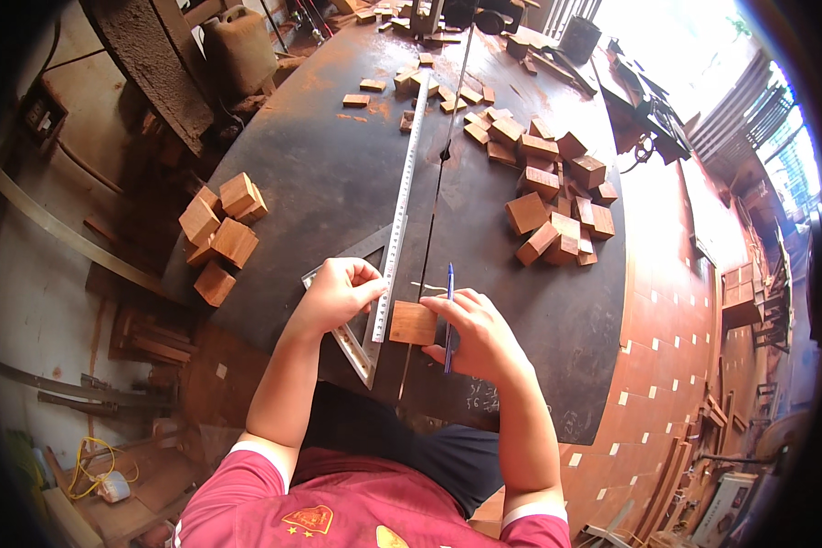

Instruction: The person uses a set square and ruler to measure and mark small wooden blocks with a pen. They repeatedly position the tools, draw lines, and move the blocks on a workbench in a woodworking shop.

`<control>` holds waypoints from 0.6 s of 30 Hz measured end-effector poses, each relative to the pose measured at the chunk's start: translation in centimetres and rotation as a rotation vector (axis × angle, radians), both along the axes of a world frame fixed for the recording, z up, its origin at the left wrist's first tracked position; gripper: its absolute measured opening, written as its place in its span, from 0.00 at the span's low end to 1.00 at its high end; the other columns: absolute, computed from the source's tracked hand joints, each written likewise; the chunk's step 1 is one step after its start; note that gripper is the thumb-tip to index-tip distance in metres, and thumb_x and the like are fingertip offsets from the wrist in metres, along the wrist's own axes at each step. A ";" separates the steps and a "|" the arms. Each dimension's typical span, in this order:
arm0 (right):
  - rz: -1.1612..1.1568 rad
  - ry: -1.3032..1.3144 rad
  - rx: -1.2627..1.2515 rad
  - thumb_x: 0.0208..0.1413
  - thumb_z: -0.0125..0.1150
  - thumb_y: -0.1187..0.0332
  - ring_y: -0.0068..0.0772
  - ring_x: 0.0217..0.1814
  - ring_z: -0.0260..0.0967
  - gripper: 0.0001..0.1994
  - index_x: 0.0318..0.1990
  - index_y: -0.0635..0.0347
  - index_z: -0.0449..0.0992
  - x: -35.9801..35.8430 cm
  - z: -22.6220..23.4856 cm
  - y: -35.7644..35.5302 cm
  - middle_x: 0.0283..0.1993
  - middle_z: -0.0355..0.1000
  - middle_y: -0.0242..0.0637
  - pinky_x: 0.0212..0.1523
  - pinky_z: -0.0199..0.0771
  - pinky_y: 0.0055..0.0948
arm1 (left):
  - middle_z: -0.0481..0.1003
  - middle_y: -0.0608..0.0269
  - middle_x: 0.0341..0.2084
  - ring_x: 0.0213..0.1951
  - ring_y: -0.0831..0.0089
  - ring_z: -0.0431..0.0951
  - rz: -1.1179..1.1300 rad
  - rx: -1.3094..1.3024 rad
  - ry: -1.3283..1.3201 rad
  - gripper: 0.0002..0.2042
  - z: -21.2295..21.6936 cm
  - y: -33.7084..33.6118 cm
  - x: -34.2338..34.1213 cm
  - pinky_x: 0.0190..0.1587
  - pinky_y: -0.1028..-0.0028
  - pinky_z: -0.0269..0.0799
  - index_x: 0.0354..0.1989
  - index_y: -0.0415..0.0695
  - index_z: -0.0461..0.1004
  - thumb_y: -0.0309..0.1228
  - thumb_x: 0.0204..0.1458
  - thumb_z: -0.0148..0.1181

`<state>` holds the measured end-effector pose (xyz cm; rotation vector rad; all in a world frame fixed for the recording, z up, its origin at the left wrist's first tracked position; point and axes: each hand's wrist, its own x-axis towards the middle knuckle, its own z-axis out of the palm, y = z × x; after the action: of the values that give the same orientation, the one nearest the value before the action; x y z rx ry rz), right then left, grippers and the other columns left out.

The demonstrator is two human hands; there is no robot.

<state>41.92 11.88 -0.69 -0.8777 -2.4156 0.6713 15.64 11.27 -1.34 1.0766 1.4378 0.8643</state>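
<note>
Right now a small wooden block (414,322) lies flat on the dark metal table (338,183), its long axis across me, butted against a steel ruler (397,219) running away from me. My left hand (338,292) presses the ruler and a metal triangle (352,342); my right hand (477,333) pinches a blue pen (448,315), fingertips touching the block's right edge.

Free room and obstacles on the dark worktop (338,183). Open surface lies between the long steel rule (400,205) and the left stack of wooden blocks (221,233). Right of the rule, a larger heap of blocks (557,196) bars passage; bare worktop remains below it. Scattered small blocks (447,91) crowd the far end. A metal square (356,342) lies close beside the rule's near end.
</note>
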 end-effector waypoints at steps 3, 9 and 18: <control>-0.021 -0.005 -0.002 0.36 0.82 0.68 0.49 0.56 0.74 0.37 0.60 0.54 0.76 -0.2 0.5 0.0 0.51 0.79 0.38 0.60 0.73 0.44 | 0.80 0.68 0.24 0.23 0.86 0.75 0.011 0.021 0.031 0.05 0.3 0.1 0.3 0.24 0.82 0.66 0.36 0.37 0.81 0.26 0.59 0.68; -0.013 0.000 -0.004 0.36 0.81 0.69 0.48 0.58 0.73 0.37 0.61 0.54 0.75 -0.2 0.3 0.0 0.49 0.77 0.39 0.61 0.71 0.45 | 0.80 0.67 0.25 0.23 0.84 0.75 -0.030 -0.015 -0.020 0.06 -0.2 -0.1 0.2 0.26 0.81 0.69 0.36 0.35 0.81 0.26 0.59 0.68; -0.011 -0.008 -0.005 0.35 0.82 0.68 0.50 0.57 0.74 0.36 0.59 0.56 0.76 -0.2 0.3 0.1 0.53 0.79 0.41 0.61 0.72 0.45 | 0.80 0.64 0.25 0.24 0.83 0.75 -0.042 -0.019 -0.020 0.08 -0.8 0.1 0.2 0.28 0.78 0.71 0.37 0.34 0.81 0.27 0.58 0.69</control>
<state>41.71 11.95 -0.38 -0.8968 -2.4150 0.6709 15.85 11.37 -2.12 1.0778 1.3998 0.8276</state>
